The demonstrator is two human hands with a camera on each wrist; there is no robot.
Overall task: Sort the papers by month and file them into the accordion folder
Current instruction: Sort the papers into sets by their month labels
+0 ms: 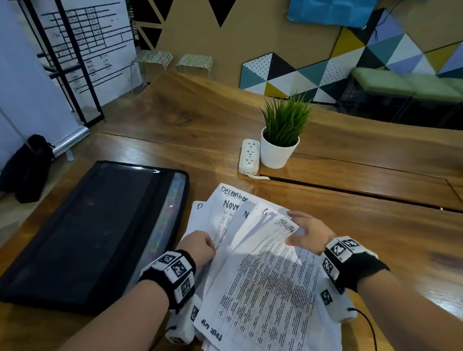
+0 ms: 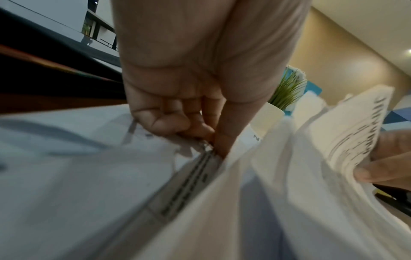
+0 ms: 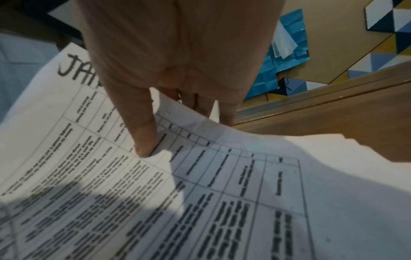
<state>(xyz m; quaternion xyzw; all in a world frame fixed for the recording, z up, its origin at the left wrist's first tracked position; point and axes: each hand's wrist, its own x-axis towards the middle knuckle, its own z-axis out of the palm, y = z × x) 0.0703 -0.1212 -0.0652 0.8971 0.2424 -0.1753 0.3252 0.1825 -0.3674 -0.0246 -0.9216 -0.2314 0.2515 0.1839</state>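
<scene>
- The papers (image 1: 260,270) are fanned on the desk (image 1: 396,240) at 6 o'clock, so that the handwritten month headings ("December", "Nov…") are kept readable at the far corners; this is judged to be the sorting step.
- The sheet headed January (image 3: 155,176) is pinched by the right hand (image 1: 309,233), thumb on top and fingers beneath, with its far corner raised off the pile, presumably to separate it.
- The lower sheets are pinched at their left edge by the left hand (image 1: 200,247), fingers curled against the thumb, apparently to steady the fan.
- The accordion folder (image 1: 91,236) lies flat and zipped at 9 o'clock, just beside the papers; nothing looks filed yet.
- Open desk is left at 3 o'clock for setting sorted sheets down.
- At 12 o'clock, the potted plant (image 1: 280,141) and power strip (image 1: 248,157) stand near the fan's far corner.
- The pile's near edge is at, or possibly over, the desk's near edge; which one cannot be told.
</scene>
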